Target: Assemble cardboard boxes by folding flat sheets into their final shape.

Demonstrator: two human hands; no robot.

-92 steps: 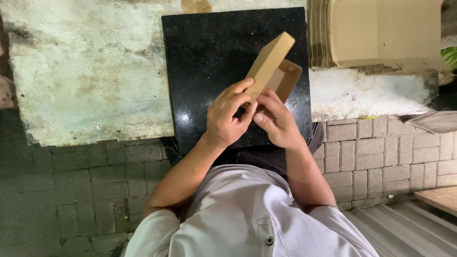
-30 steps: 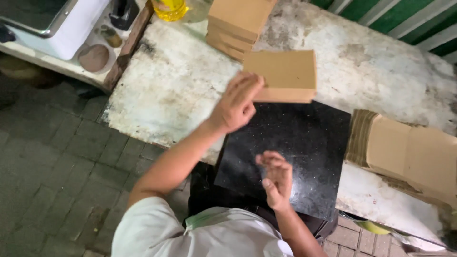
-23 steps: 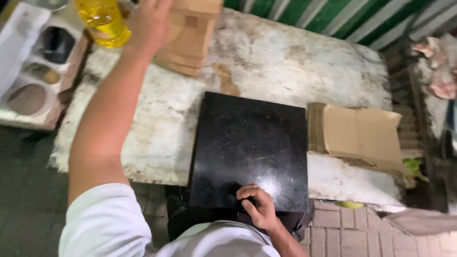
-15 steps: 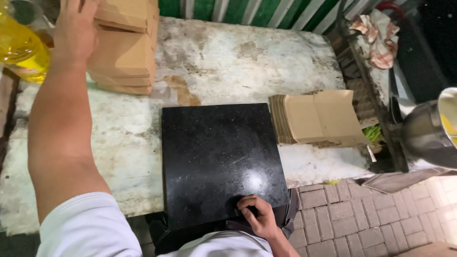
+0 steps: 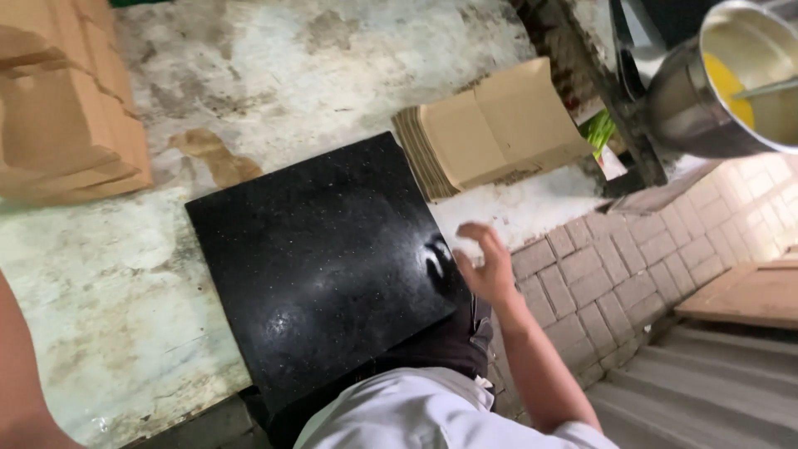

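Note:
My right hand (image 5: 485,262) hovers with fingers spread at the right edge of a black stone slab (image 5: 320,262), holding nothing. It is a little short of a stack of flat cardboard blanks (image 5: 499,125) lying beyond the slab's far right corner. Only my left forearm (image 5: 21,378) shows at the bottom left edge; the left hand itself is out of frame. A pile of folded cardboard boxes (image 5: 62,104) stands at the far left of the worn white tabletop (image 5: 274,58).
A steel bowl with yellow liquid (image 5: 731,79) stands at the top right beyond the table's end. Grey paving bricks (image 5: 615,274) lie to the right, with a wooden board (image 5: 748,295) and corrugated sheet (image 5: 690,382) lower right.
The folded box went from both hands onto the pile at the far left. My left hand left the view. My right hand lifted from the slab's near edge and moved right, fingers spreading.

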